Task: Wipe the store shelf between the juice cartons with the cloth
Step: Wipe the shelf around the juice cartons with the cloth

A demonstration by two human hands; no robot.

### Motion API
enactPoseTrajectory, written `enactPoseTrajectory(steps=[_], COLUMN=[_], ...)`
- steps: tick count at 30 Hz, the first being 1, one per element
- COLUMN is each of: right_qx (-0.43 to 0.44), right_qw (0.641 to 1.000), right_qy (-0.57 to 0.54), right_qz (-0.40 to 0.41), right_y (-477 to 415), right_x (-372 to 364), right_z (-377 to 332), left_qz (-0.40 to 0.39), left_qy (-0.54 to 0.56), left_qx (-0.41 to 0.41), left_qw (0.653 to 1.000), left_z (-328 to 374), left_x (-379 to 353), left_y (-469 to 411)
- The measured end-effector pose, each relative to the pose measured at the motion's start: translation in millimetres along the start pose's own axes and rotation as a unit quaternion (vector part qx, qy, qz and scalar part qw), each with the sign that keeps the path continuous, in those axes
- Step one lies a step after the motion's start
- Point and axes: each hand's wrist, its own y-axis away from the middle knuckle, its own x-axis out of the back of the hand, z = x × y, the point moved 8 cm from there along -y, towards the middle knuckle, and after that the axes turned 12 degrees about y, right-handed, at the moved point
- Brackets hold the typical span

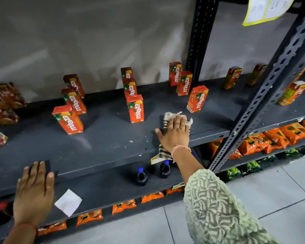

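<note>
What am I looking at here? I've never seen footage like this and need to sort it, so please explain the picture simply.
There is no machine here. It is one picture from a wide-angle camera worn on a person's head, looking forward and down at their own two bare hands.

In front stands a dark metal store shelf with red juice cartons standing upright in short rows, with gaps between the rows. The right hand lies flat, pressing a striped cloth onto the shelf in one such gap. The left hand rests open on the shelf's front edge and holds nothing.

Lower shelves carry dark bottles with blue caps and orange packets.
</note>
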Motion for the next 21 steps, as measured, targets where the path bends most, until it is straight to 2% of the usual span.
enactPoseTrajectory(steps=[4, 8, 11, 15, 18, 21], right_qx=[0.035, 0.099, 0.138, 0.195, 0.262, 0.194], right_qw=[0.999, 0.995, 0.990, 0.979, 0.960, 0.968], right_qy=[-0.010, -0.015, -0.030, -0.055, -0.097, -0.150], right_qz=[0.002, 0.014, 0.014, 0.009, -0.032, -0.051], right_y=[21.2, 60.7, 78.6, 98.0, 111.6, 101.3], right_x=[-0.1, -3.0, -4.4, -2.5, -0.4, 7.0], right_z=[-23.8, -72.9, -110.9, -166.9, -219.7, -224.4], left_qz=[0.009, 0.002, -0.006, 0.036, 0.055, 0.050], left_qy=[0.013, 0.012, -0.004, 0.024, 0.039, 0.043], left_qx=[-0.005, 0.030, 0.002, 0.014, 0.035, 0.038], left_qw=[1.000, 0.999, 1.000, 0.999, 0.997, 0.997], left_z=[-9.1, -41.8, -62.1, -83.3, -100.8, -128.4], left_x=[15.1, 18.6, 24.5, 41.2, 53.3, 70.0], left_y=[5.8, 9.8, 11.9, 11.5, 12.5, 12.6])
